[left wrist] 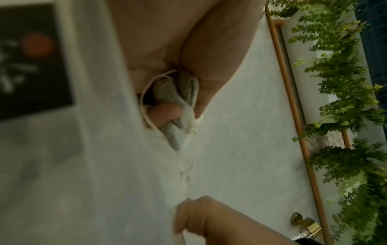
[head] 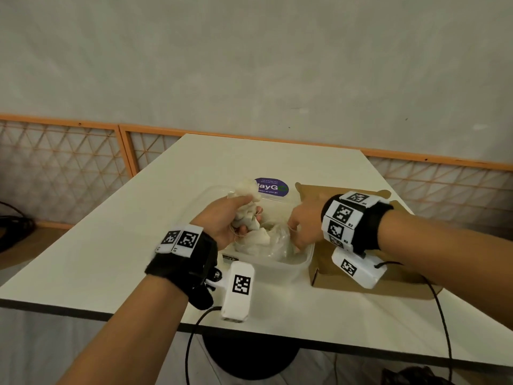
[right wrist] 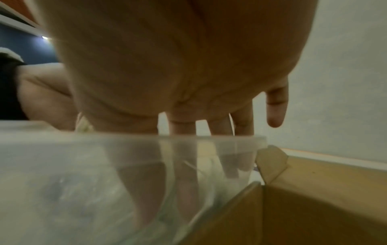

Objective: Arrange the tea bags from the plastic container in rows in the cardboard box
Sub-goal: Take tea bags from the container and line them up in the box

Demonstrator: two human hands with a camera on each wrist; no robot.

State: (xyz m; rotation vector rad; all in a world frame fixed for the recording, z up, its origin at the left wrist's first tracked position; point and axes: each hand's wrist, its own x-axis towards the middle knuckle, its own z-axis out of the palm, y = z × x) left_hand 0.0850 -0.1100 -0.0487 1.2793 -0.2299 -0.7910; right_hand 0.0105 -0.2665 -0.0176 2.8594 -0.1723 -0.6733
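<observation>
2 hands over the plastic container (head: 294,263) at table centre, left hand (head: 226,220) clenched around a tea bag bunch (head: 245,215), right hand (head: 304,223) fingers sunk inside, grip hidden, cardboard box (head: 316,276) touching at 3 o'clock, interior mostly covered.

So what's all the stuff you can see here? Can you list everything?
table: one, white, under everything
plastic container: one, clear, middle of table
tea bags: a tangled pile, too jumbled to count, whitish, in the container, some gripped above it
cardboard box: one, brown, right of the container
sticker: one, purple, behind the container
left hand: grips a bunch of tea bags
right hand: fingers reach into the container
</observation>
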